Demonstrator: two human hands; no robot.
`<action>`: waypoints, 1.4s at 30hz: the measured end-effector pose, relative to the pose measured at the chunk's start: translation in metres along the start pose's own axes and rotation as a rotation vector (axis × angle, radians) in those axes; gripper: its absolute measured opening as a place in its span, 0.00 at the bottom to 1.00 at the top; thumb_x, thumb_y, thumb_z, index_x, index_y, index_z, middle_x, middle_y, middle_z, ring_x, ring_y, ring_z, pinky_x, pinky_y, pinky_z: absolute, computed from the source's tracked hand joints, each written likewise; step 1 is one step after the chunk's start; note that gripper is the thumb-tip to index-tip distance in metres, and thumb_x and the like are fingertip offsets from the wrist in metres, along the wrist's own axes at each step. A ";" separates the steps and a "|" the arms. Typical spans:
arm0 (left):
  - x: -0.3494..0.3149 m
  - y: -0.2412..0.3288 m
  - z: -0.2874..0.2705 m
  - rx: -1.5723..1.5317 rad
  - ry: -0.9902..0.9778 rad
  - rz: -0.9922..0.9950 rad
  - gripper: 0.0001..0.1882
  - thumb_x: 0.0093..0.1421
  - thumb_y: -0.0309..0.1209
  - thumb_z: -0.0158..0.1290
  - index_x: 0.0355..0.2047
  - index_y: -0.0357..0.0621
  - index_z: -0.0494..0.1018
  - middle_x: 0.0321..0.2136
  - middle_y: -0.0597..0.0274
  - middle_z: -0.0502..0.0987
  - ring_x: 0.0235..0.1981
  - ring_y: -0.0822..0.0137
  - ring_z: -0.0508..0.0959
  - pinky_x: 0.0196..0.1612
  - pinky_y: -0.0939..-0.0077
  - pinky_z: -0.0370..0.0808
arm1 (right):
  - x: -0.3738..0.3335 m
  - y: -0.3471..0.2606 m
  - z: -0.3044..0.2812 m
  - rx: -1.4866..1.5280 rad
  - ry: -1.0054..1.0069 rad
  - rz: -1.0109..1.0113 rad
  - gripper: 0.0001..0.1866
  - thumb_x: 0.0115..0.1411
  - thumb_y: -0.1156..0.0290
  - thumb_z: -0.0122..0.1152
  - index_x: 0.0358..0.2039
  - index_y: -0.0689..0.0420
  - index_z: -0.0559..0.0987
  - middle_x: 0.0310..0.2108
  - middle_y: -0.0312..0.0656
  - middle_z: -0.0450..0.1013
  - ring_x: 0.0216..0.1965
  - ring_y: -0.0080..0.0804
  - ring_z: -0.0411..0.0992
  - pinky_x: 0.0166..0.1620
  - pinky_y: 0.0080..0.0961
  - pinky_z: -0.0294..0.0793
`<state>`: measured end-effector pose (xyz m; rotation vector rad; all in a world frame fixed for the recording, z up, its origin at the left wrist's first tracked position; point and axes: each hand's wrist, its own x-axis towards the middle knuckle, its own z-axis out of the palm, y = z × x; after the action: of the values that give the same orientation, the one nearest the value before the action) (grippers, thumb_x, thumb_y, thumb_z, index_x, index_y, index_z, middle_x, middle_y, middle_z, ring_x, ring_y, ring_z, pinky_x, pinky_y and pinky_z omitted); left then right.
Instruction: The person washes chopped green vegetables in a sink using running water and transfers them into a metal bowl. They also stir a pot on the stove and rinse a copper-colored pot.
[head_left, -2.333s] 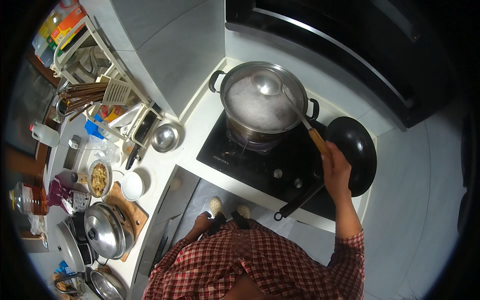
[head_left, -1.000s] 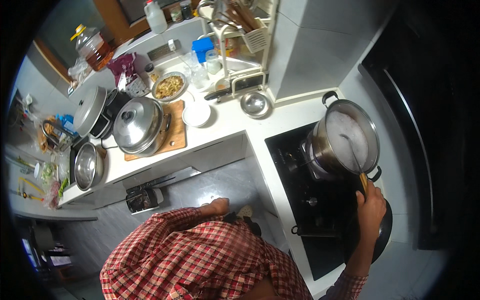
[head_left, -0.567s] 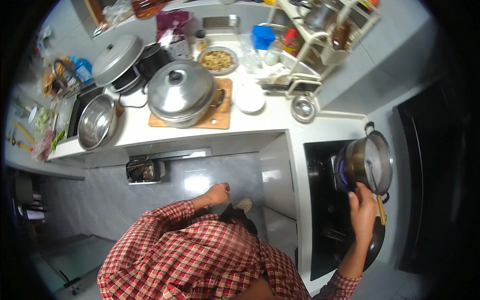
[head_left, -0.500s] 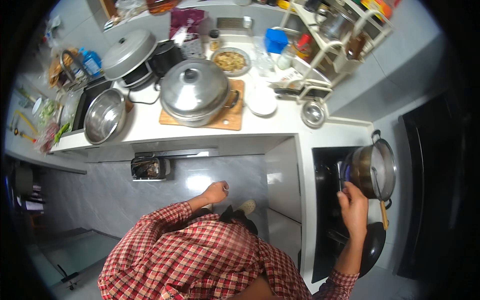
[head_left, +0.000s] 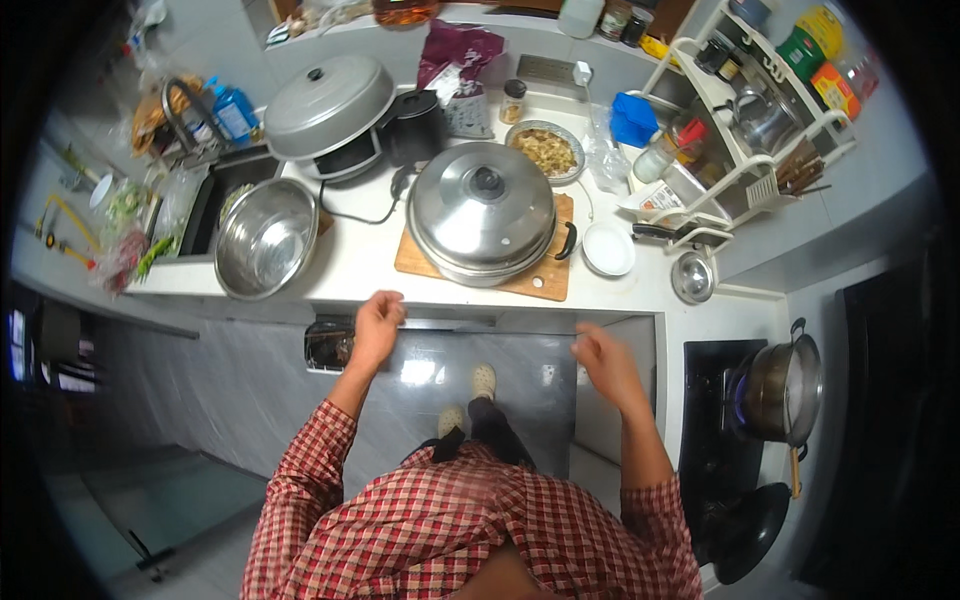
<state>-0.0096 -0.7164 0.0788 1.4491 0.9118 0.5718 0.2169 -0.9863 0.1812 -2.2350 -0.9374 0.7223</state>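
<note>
My left hand is in the air just before the counter's front edge, its fingers curled together with nothing seen in them. My right hand hovers over the floor beside the cabinet front, slightly smeared, its fingers bent. Neither hand touches anything. Beyond them, a big steel pot with a domed lid stands on a wooden cutting board. A steel bowl sits left of it, at the sink's edge, and a small white bowl to its right.
On the hob at right, a deep pot stands over a blue flame, a wooden-handled utensil in it. A black wok lies nearer. A plate of food, an electric pan and a white rack line the back.
My right hand has moved left, away from the pot on the hob. My left hand has risen toward the counter. The view has turned, with my body now facing the counter.
</note>
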 end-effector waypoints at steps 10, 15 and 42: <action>0.193 0.034 -0.026 0.526 0.204 -0.038 0.24 0.51 0.26 0.48 0.50 0.35 0.65 0.37 0.53 0.74 0.32 0.65 0.75 0.35 0.74 0.72 | 0.155 0.037 0.044 0.502 0.337 0.142 0.26 0.49 0.65 0.58 0.47 0.63 0.65 0.34 0.49 0.70 0.34 0.38 0.71 0.36 0.35 0.71; 0.227 0.031 -0.028 0.210 0.046 -0.252 0.27 0.55 0.35 0.47 0.55 0.43 0.58 0.46 0.59 0.70 0.41 0.60 0.72 0.37 0.66 0.66 | 0.172 0.024 0.047 0.438 0.359 0.286 0.29 0.50 0.66 0.52 0.54 0.60 0.61 0.53 0.55 0.61 0.54 0.50 0.61 0.55 0.38 0.60; 0.266 0.029 0.010 0.615 -0.128 0.220 0.23 0.51 0.29 0.53 0.47 0.36 0.64 0.37 0.44 0.74 0.32 0.60 0.77 0.31 0.68 0.75 | 0.189 0.061 0.059 0.679 0.575 0.237 0.25 0.48 0.76 0.56 0.48 0.69 0.65 0.33 0.48 0.72 0.29 0.29 0.71 0.30 0.22 0.71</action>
<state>0.1536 -0.5056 0.0589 2.1335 0.8703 0.3621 0.3172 -0.8591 0.0524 -1.7799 -0.1094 0.3704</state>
